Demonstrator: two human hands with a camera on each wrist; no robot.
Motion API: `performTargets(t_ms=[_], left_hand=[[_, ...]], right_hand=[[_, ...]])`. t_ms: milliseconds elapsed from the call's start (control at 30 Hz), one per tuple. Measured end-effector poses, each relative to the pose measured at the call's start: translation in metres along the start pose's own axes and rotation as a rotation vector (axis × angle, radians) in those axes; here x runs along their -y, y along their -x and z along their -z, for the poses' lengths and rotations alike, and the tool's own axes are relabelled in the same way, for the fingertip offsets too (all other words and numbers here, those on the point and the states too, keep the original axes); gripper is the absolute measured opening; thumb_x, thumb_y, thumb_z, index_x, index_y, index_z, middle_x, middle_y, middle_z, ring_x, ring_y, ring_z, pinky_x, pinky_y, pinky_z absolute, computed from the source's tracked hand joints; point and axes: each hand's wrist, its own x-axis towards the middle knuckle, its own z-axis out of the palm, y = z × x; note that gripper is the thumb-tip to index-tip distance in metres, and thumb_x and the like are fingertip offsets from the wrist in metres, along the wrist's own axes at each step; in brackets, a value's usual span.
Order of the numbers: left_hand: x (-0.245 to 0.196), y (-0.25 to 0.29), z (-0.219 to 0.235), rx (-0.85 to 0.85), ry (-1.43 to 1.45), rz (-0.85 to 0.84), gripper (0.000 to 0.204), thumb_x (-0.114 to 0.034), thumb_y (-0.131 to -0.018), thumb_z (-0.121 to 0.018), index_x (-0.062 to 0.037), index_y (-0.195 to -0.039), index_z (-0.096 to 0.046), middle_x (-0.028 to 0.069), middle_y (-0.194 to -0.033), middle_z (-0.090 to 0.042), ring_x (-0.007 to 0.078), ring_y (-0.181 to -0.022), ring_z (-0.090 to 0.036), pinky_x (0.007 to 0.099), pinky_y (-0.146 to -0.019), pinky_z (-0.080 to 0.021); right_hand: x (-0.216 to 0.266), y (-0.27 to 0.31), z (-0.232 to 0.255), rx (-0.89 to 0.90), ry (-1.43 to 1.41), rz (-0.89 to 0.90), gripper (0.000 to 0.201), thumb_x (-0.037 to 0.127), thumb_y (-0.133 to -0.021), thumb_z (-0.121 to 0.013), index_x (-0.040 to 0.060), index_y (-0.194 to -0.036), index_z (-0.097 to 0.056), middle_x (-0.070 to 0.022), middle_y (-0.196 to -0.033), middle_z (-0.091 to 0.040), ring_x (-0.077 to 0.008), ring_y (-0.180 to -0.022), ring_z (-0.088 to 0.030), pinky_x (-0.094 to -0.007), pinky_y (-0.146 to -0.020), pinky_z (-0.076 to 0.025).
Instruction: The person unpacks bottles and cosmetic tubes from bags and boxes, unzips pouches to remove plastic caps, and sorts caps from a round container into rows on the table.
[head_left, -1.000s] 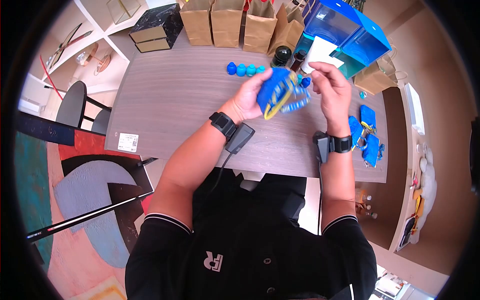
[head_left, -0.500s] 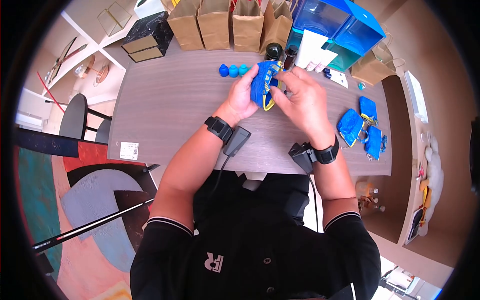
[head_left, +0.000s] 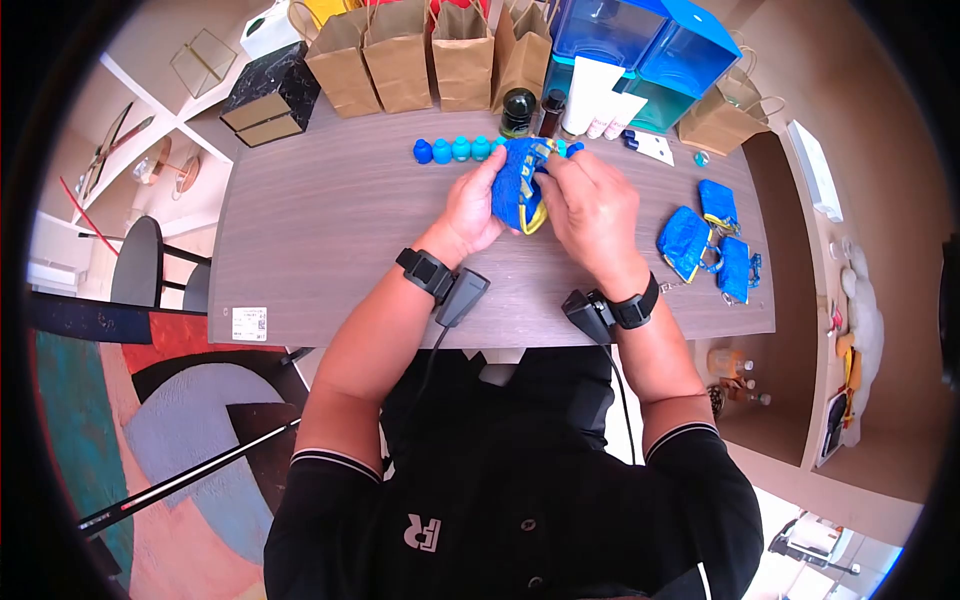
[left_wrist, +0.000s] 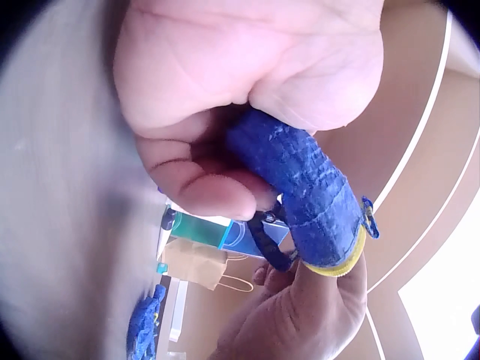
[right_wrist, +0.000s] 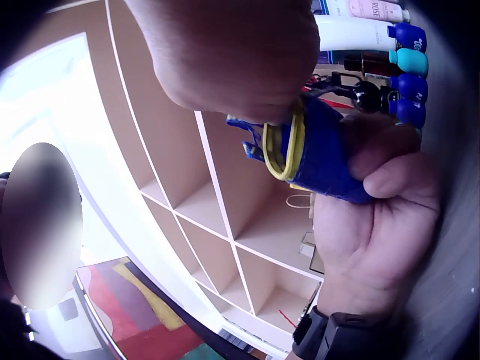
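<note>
A small blue pouch (head_left: 513, 188) with yellow trim and lettered straps is held above the desk, in front of me. My left hand (head_left: 470, 208) grips its closed end, with fingers and thumb wrapped round the blue fabric (left_wrist: 311, 191). At the other end, my right hand (head_left: 600, 212) has its fingers curled at the yellow-edged mouth and pinches the pouch there. The right wrist view shows the yellow rim (right_wrist: 298, 142) gaping under the right hand, whose fingertips are hidden. Three similar blue pouches (head_left: 683, 243) with straps and small chains lie at the right of the desk.
A row of small rounded blue and teal pieces (head_left: 442, 151) stands beyond my hands. Behind are a dark round jar (head_left: 518, 112), a dark bottle (head_left: 550, 114), white tubes (head_left: 591, 95), brown paper bags (head_left: 463, 68), blue drawers (head_left: 610, 40) and a black marbled box (head_left: 270, 98).
My right hand has come left from beside the pouch to its mouth, and its fingers now work there. The left hand keeps its grip; the pouch has turned more upright.
</note>
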Motion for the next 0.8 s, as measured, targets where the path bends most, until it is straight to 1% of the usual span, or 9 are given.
performTargets(t_ms=[67, 133, 167, 200, 300, 367, 433, 667, 800], left_hand=[[-0.008, 0.001, -0.002, -0.025, -0.009, -0.004, 0.045, -0.043, -0.108, -0.045, -0.0082, -0.133, -0.059, 0.0096, -0.124, -0.068, 0.0221, -0.113, -0.067, 0.0409, -0.094, -0.056], [-0.021, 0.007, -0.008, 0.038, 0.015, 0.022, 0.049, -0.053, -0.104, -0.047, -0.0130, -0.127, -0.062, 0.0085, -0.111, -0.072, 0.0217, -0.095, -0.070, 0.0376, -0.067, -0.057], [-0.023, 0.007, -0.014, -0.086, -0.014, 0.019, 0.050, -0.059, -0.100, -0.049, -0.0160, -0.121, -0.065, 0.0060, -0.097, -0.072, 0.0194, -0.077, -0.066, 0.0309, -0.051, -0.044], [-0.024, 0.006, -0.016, -0.168, 0.015, -0.006, 0.049, -0.058, -0.100, -0.050, -0.0154, -0.118, -0.065, 0.0052, -0.093, -0.070, 0.0188, -0.071, -0.060, 0.0300, -0.053, -0.041], [-0.024, 0.002, 0.010, -0.075, 0.087, -0.012, 0.048, -0.058, -0.099, -0.051, -0.0152, -0.115, -0.066, 0.0051, -0.092, -0.068, 0.0191, -0.069, -0.056, 0.0314, -0.055, -0.041], [-0.024, -0.001, 0.019, 0.135, 0.194, -0.015, 0.048, -0.058, -0.100, -0.050, -0.0165, -0.118, -0.067, 0.0058, -0.099, -0.073, 0.0210, -0.073, -0.066, 0.0365, -0.054, -0.047], [-0.026, 0.004, 0.009, 0.119, 0.173, 0.001, 0.048, -0.058, -0.100, -0.051, -0.0162, -0.117, -0.067, 0.0051, -0.097, -0.073, 0.0213, -0.072, -0.066, 0.0368, -0.053, -0.047], [-0.020, 0.001, 0.012, 0.148, 0.079, 0.060, 0.045, -0.056, -0.102, -0.048, -0.0187, -0.119, -0.066, 0.0046, -0.102, -0.072, 0.0219, -0.082, -0.065, 0.0367, -0.057, -0.044], [-0.019, 0.003, 0.002, 0.000, 0.030, 0.011, 0.044, -0.055, -0.102, -0.048, -0.0190, -0.120, -0.066, 0.0035, -0.101, -0.072, 0.0224, -0.080, -0.067, 0.0371, -0.056, -0.044]], right_hand=[[-0.002, -0.002, 0.014, -0.018, -0.060, -0.037, 0.017, 0.011, -0.080, -0.077, 0.0070, -0.094, -0.069, -0.0077, -0.079, -0.062, -0.0284, -0.070, -0.065, -0.0389, -0.062, -0.051], [-0.008, -0.006, 0.028, -0.033, -0.121, -0.078, 0.018, 0.012, -0.082, -0.077, 0.0057, -0.097, -0.070, -0.0086, -0.080, -0.065, -0.0286, -0.072, -0.066, -0.0381, -0.063, -0.051], [-0.013, -0.010, 0.034, -0.069, -0.211, -0.280, 0.018, 0.012, -0.084, -0.076, 0.0046, -0.098, -0.069, -0.0108, -0.081, -0.067, -0.0297, -0.074, -0.067, -0.0384, -0.064, -0.052], [-0.020, -0.012, 0.038, -0.108, -0.299, -0.482, 0.017, 0.012, -0.086, -0.075, 0.0035, -0.100, -0.069, -0.0129, -0.082, -0.069, -0.0307, -0.076, -0.068, -0.0386, -0.066, -0.052], [-0.067, -0.011, 0.032, 0.062, -0.102, -0.493, 0.017, 0.015, -0.088, -0.070, 0.0037, -0.101, -0.069, -0.0177, -0.085, -0.071, -0.0354, -0.082, -0.069, -0.0439, -0.071, -0.053], [-0.091, -0.004, 0.023, 0.176, 0.019, -0.481, 0.017, 0.017, -0.089, -0.068, 0.0048, -0.101, -0.070, -0.0190, -0.089, -0.072, -0.0374, -0.085, -0.069, -0.0464, -0.074, -0.053], [-0.105, 0.002, 0.010, 0.340, 0.154, -0.511, 0.018, 0.018, -0.090, -0.067, 0.0052, -0.102, -0.070, -0.0172, -0.092, -0.073, -0.0375, -0.089, -0.069, -0.0457, -0.077, -0.053], [-0.107, 0.009, -0.014, 0.367, 0.149, -0.544, 0.020, 0.018, -0.090, -0.060, 0.0070, -0.103, -0.071, -0.0185, -0.102, -0.072, -0.0385, -0.098, -0.068, -0.0493, -0.084, -0.052], [-0.111, 0.012, -0.023, 0.415, 0.133, -0.540, 0.022, 0.017, -0.090, -0.059, 0.0070, -0.105, -0.072, -0.0186, -0.105, -0.072, -0.0380, -0.100, -0.068, -0.0493, -0.086, -0.052]])
